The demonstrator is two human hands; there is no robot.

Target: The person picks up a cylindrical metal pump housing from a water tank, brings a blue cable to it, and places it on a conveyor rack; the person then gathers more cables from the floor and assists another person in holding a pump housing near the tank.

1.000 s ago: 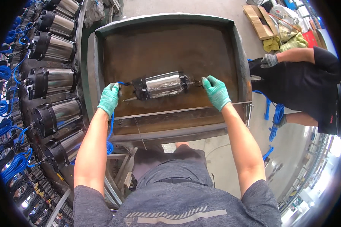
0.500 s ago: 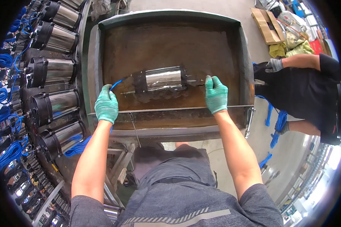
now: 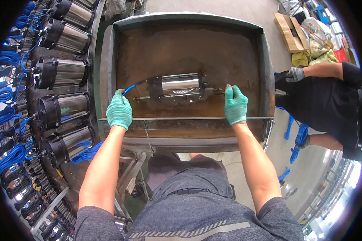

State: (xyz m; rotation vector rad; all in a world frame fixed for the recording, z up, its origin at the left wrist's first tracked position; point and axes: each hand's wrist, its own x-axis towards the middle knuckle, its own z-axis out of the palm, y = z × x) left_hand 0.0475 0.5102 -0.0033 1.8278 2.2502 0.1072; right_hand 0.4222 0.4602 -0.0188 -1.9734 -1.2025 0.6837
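A motor with a shiny steel cylinder body and black ends lies on its side in a metal tank of brownish liquid. Thin rods stick out from both of its ends. A blue cable runs from its left end to my left hand, closed around it at the tank's left side. My right hand is at the tank's right, thumb and fingers pinched together beside the tip of the right-hand rod. Whatever that pinch holds is hidden. Both hands wear green knit gloves.
A metal bar crosses the tank's near side, below my wrists. Several similar motors with blue cable coils line a rack at left. At right stands another person with a gloved hand and a blue coil. A cardboard box lies beyond.
The whole view has shifted slightly, so the tank appears a little farther right and lower. My hands and the motor keep nearly the same places within it.
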